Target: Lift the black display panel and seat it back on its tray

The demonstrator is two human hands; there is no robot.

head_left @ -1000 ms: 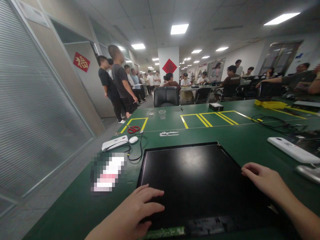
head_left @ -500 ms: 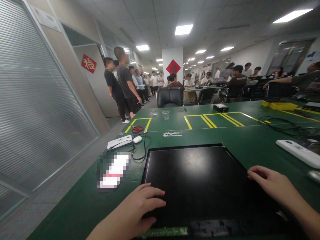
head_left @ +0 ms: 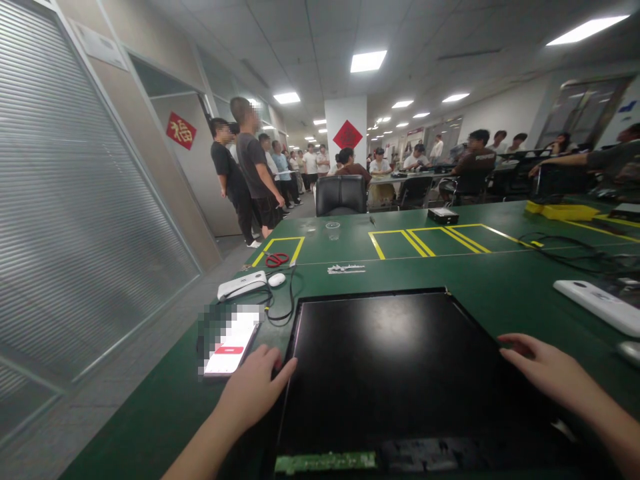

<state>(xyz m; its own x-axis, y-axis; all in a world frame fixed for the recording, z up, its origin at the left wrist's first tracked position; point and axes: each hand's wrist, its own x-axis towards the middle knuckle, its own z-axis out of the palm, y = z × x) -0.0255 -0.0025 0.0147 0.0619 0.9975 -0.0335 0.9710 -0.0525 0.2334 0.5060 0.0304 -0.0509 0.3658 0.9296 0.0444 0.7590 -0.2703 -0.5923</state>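
A flat black display panel (head_left: 400, 373) lies before me on the green table, its surface reflecting a ceiling light. Along its near edge runs a green circuit board (head_left: 327, 461). My left hand (head_left: 257, 383) is at the panel's left edge, thumb against the rim and fingers bent down on the outer side. At the opposite edge, my right hand (head_left: 537, 363) has its thumb and curled fingers around the rim. The fingertips of both hands are partly hidden. A lit phone (head_left: 231, 357), partly blurred, lies just beyond my left hand.
Left of the panel lie a white device (head_left: 243, 285), a white mouse (head_left: 277, 280), black cable and red-handled scissors (head_left: 277, 260). A clear plastic cup (head_left: 333, 231) stands farther back. Another white device (head_left: 597, 307) and cables (head_left: 565, 250) are at right. Several people stand or sit beyond the table.
My left hand has moved left from over the panel's lower left part to its left edge. My right hand stays by the right edge, its fingers slightly shifted. The panel looks unmoved.
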